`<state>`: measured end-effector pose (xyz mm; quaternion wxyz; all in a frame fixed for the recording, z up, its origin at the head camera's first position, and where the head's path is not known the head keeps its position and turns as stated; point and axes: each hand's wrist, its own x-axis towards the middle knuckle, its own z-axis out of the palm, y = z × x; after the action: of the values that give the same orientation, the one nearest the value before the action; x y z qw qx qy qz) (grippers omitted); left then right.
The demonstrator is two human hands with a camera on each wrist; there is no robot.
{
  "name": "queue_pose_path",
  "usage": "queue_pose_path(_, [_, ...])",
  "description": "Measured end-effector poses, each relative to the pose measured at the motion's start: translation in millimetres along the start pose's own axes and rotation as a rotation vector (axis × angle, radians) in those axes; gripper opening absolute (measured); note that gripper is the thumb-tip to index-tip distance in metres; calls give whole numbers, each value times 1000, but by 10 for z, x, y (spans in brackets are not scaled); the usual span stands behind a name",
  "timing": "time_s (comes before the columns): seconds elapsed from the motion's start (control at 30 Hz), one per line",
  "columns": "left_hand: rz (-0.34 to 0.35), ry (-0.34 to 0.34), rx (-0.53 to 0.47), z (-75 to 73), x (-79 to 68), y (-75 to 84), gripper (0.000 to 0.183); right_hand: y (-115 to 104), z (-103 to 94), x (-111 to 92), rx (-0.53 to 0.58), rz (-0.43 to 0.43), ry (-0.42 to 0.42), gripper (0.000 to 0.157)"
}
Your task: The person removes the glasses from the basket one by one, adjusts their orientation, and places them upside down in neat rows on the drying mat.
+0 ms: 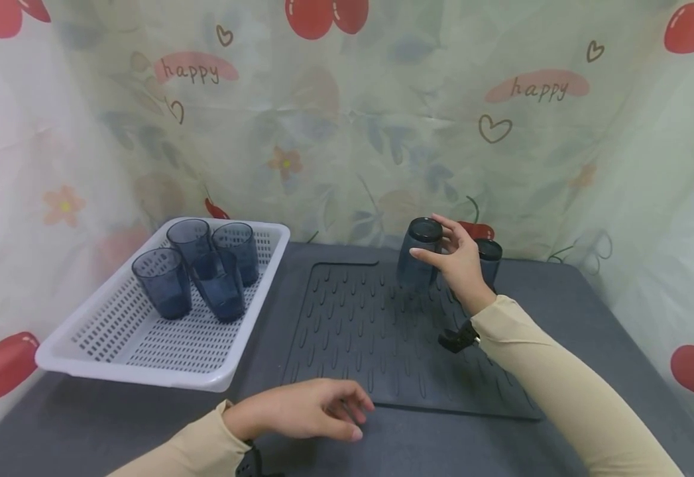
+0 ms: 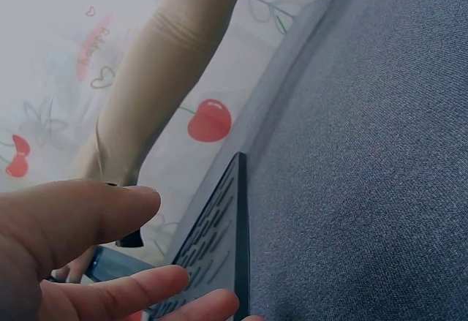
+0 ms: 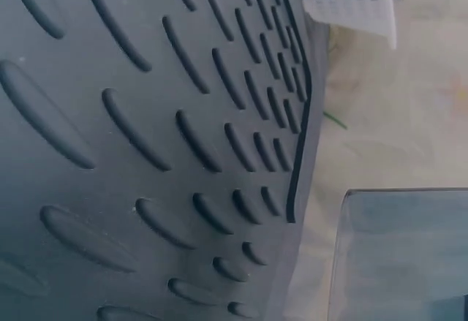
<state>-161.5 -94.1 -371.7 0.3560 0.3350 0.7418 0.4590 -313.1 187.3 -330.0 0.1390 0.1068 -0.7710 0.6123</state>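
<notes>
In the head view, my right hand [image 1: 460, 265] grips an upside-down blue-tinted drinking glass [image 1: 416, 262] near its base, with thumb and fingers on either side. The right wrist view shows this glass [image 3: 402, 255] apart from the ridged black drying mat [image 3: 146, 167], raised above its back part. Another upturned glass [image 1: 490, 258] stands just right of that hand, partly hidden by it. My left hand [image 1: 305, 407] hovers by the mat's front edge, fingers loosely bent and holding nothing. Its thumb and fingers [image 2: 139, 292] are spread apart in the left wrist view.
At left, a white perforated plastic basket [image 1: 218, 381] contains several blue glasses [image 1: 164, 285], mostly rim up, one leaning. The dark grey table [image 1: 263, 344] runs back to a printed curtain [image 1: 347, 132], which also encloses the sides.
</notes>
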Motion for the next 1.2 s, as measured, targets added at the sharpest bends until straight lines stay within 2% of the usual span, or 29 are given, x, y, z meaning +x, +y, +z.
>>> queue_pose_path(0.33, [-3,7,1,-3,13,0,35,147,79,123,7,13,58,74])
queue_pose_path(0.67, [-2,5,0,-9,2,-5,36,283,122,109,11,25,104,73])
queue_pose_path(0.93, [-10,-3,-14,-13,-1,-8,36,400,164,101,5,84,116,74])
queue_pose_path(1.2, [-13,22,-19,-8,12,13,34,473,197,92,-9,121,115,75])
